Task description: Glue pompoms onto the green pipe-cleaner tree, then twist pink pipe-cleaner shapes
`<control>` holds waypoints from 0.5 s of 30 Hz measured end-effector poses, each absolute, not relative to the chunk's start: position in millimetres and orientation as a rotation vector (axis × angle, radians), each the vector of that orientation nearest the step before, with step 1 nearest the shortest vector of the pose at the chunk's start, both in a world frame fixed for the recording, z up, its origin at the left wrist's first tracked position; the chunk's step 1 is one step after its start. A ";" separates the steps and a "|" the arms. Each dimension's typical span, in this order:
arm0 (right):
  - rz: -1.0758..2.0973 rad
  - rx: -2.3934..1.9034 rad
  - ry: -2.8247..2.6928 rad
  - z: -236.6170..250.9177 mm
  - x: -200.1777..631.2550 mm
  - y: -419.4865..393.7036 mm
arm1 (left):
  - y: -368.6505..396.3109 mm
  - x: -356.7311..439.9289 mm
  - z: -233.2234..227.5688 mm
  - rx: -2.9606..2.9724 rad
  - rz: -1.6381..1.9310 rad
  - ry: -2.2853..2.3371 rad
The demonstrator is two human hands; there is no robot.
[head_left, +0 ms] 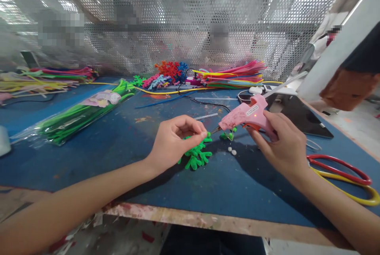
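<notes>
In my right hand (pixel 282 140) is a pink hot glue gun (pixel 251 113) with a small orange light lit on its side. Its metal nozzle points left, right beside the fingertips of my left hand (pixel 178 138). Thumb and forefinger of that hand pinch a small green pipe cleaner piece (pixel 208 135), mostly covered by the fingers. Below them shows a branched green pipe cleaner shape (pixel 194 158); whether it is joined to the pinched piece I cannot tell. Another green piece (pixel 227 135) lies under the gun, with white blobs (pixel 232 151) in front of it.
Scissors (pixel 341 176) with red and yellow handles lie at right, near a black tablet (pixel 299 114). A bag of green pipe cleaners (pixel 86 108) is at left. Pipe cleaner bundles (pixel 231 73) and branched coloured pieces (pixel 169 73) line the back before a perforated metal screen (pixel 178 21).
</notes>
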State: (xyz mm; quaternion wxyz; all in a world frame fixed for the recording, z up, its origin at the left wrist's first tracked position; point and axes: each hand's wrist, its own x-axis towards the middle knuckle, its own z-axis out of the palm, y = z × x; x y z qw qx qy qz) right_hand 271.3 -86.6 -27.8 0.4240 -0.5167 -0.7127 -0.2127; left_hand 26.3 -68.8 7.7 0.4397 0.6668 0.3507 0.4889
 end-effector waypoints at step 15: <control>-0.724 -1.372 -1.718 -21.8 295.8 -79.3 | -79.9 -45.2 30.4 2.495 0.282 1.140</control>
